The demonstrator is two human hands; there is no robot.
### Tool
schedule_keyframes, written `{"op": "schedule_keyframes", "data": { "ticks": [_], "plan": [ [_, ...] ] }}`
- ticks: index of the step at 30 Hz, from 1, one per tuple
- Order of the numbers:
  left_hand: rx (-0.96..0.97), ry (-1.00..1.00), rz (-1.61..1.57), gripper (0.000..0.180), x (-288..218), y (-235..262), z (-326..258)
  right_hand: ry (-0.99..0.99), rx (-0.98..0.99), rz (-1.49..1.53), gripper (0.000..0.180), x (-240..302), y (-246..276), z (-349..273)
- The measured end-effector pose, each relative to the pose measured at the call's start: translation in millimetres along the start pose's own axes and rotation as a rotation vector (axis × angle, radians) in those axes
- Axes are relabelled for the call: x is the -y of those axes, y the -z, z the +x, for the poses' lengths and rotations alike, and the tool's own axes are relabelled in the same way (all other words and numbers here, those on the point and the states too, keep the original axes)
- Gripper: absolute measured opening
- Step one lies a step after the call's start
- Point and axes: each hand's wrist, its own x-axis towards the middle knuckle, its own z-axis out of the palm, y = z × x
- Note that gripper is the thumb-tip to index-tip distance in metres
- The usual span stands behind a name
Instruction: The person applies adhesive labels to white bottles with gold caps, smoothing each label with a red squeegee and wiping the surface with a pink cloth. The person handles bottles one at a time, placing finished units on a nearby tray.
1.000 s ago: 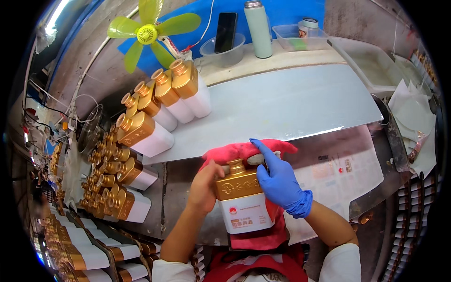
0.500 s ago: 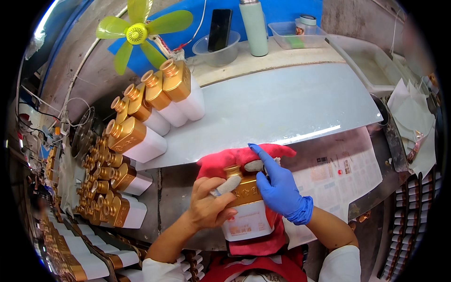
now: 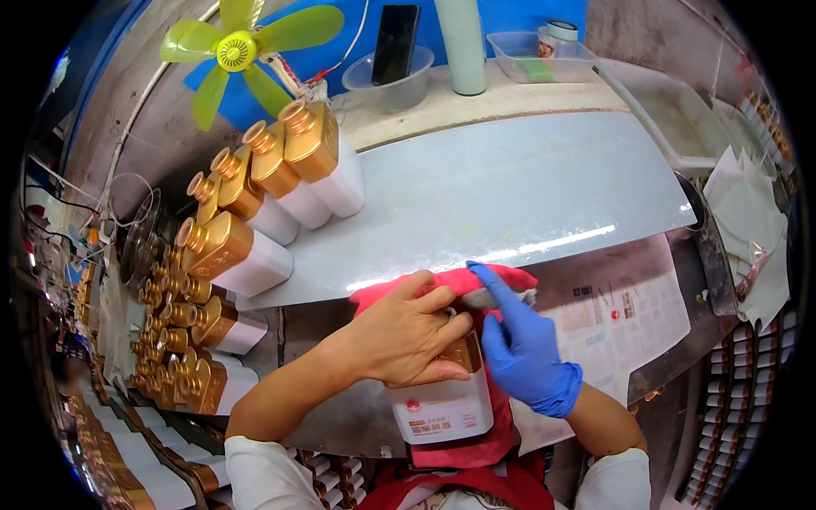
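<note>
The bare left hand (image 3: 408, 336) grips the gold-shouldered white square bottle (image 3: 442, 399) with its red-marked label, hiding its top, while the blue-gloved right hand (image 3: 520, 344) pinches a red cloth (image 3: 472, 279).

White label with red mark (image 3: 439, 415) on held bottle; dark phone screen (image 3: 395, 42) upright in bowl; printed sheet (image 3: 616, 310) flat, right on bench.

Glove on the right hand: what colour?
Blue glove, clearest in the head view.
</note>
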Motion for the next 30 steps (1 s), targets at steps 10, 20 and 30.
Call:
{"op": "schedule_keyframes", "data": {
  "ticks": [10, 20, 30],
  "plan": [
    [-0.807, 0.378, -0.552, 0.076, -13.0, -19.3, -96.5, 0.286, 0.403, -0.362, 0.025, 25.1, -2.2, 55.3],
    [-0.922, 0.567, -0.703, 0.055, -59.9, -84.3, -147.4, 0.008, 0.889, -0.535, 0.033, 79.3, 28.3, 69.7],
    [-1.013, 0.59, -1.01, 0.059, -67.6, -123.7, -165.1, 0.195, 0.259, -0.652, 0.019, 101.8, 54.8, -123.0]
  ]
}}
